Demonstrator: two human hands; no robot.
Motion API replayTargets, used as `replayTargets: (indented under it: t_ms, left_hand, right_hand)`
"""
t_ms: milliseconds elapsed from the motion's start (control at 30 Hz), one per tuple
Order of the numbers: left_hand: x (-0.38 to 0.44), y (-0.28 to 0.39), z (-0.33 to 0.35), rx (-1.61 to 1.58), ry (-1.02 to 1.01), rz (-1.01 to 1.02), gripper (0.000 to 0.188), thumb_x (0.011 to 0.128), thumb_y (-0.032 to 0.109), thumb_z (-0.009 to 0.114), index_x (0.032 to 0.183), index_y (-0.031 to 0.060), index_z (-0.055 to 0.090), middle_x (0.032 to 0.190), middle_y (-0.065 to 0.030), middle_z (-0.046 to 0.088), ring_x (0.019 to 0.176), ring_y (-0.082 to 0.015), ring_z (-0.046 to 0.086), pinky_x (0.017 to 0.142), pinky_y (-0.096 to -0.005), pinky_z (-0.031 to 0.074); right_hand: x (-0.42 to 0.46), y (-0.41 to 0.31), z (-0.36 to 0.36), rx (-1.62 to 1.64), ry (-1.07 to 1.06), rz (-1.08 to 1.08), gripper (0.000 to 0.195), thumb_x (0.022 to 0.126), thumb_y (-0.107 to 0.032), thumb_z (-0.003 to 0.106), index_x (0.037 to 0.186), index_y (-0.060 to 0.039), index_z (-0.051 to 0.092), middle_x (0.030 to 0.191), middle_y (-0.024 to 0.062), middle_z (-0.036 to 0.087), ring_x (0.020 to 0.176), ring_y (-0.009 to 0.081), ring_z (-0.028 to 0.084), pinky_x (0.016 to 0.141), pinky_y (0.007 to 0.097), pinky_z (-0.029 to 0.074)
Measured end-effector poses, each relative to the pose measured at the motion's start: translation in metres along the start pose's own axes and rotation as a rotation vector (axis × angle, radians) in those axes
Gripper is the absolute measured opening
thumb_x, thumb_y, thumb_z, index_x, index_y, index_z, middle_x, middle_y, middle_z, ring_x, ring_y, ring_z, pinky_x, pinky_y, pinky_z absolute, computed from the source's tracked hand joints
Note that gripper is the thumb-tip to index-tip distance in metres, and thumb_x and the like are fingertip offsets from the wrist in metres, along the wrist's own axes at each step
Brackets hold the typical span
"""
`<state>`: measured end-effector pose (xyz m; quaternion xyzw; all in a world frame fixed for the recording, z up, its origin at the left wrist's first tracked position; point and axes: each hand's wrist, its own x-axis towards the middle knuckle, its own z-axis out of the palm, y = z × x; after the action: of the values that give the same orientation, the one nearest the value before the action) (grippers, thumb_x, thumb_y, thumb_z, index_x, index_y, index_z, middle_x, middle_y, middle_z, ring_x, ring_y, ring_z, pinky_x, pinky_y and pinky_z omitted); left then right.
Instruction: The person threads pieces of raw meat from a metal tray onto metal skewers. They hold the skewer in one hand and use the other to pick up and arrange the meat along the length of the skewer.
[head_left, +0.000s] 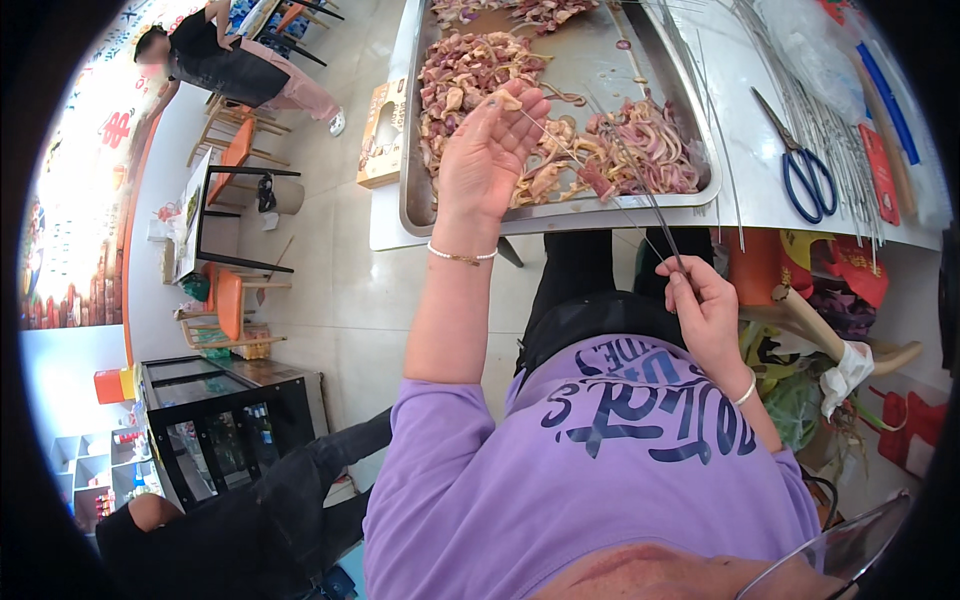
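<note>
My left hand is palm up over a metal tray, with a pale piece of meat held at the thumb and fingers. The far end of a thin metal skewer meets that piece. Farther down the same skewer, a darker piece of meat is threaded. Near the table's front edge, my right hand grips the near ends of several metal skewers. Chopped raw meat lies along the tray's left side. Meat mixed with sliced onion is heaped at its near right corner.
On the white table, blue-handled scissors and many loose skewers lie right of the tray. A printed cardboard box is at its left. Below right are a wooden chair part and bags. One person stands at upper left, another at lower left.
</note>
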<state>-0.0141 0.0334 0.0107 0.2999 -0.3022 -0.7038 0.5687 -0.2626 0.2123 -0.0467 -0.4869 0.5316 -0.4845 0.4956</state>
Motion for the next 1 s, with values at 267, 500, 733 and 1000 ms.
replayTargets:
  t_ms: [267, 500, 733, 1000]
  left_hand:
    - [0.003, -0.004, -0.009, 0.084, 0.031, 0.128, 0.024, 0.102, 0.012, 0.060, 0.122, -0.0020, 0.061, 0.113, -0.0167, 0.071, 0.111, -0.0303, 0.069, 0.096, -0.0395, 0.058]
    - [0.001, -0.012, -0.002, 0.006, 0.101, 0.184, 0.019, 0.102, 0.009, 0.060, 0.117, -0.0018, 0.062, 0.106, -0.0152, 0.071, 0.106, -0.0313, 0.070, 0.097, -0.0410, 0.059]
    - [-0.003, -0.019, 0.005, 0.030, 0.086, 0.236, 0.016, 0.102, 0.008, 0.059, 0.114, -0.0020, 0.064, 0.102, -0.0146, 0.072, 0.103, -0.0313, 0.071, 0.096, -0.0418, 0.059]
    - [-0.003, -0.018, 0.003, -0.051, 0.078, 0.191, 0.016, 0.103, 0.012, 0.060, 0.111, 0.0008, 0.066, 0.097, -0.0137, 0.073, 0.099, -0.0318, 0.072, 0.092, -0.0416, 0.060]
  right_hand:
    - [-0.001, 0.001, -0.002, 0.005, 0.000, -0.006, 0.015, 0.100, -0.001, 0.053, 0.106, 0.0056, 0.065, 0.083, 0.0020, 0.065, 0.065, 0.0041, 0.052, 0.059, 0.0216, 0.043]
    - [-0.002, 0.011, -0.003, 0.052, -0.014, 0.015, 0.015, 0.101, -0.001, 0.052, 0.106, 0.0057, 0.065, 0.086, 0.0009, 0.065, 0.067, 0.0037, 0.051, 0.060, 0.0207, 0.043]
    - [-0.004, 0.009, 0.003, 0.054, 0.020, 0.027, 0.015, 0.101, -0.001, 0.052, 0.106, 0.0056, 0.064, 0.077, -0.0008, 0.059, 0.065, 0.0033, 0.050, 0.059, 0.0199, 0.042]
    - [-0.004, 0.021, 0.010, 0.087, 0.018, 0.008, 0.015, 0.102, -0.002, 0.052, 0.106, 0.0056, 0.065, 0.073, -0.0021, 0.056, 0.064, 0.0028, 0.049, 0.059, 0.0196, 0.041]
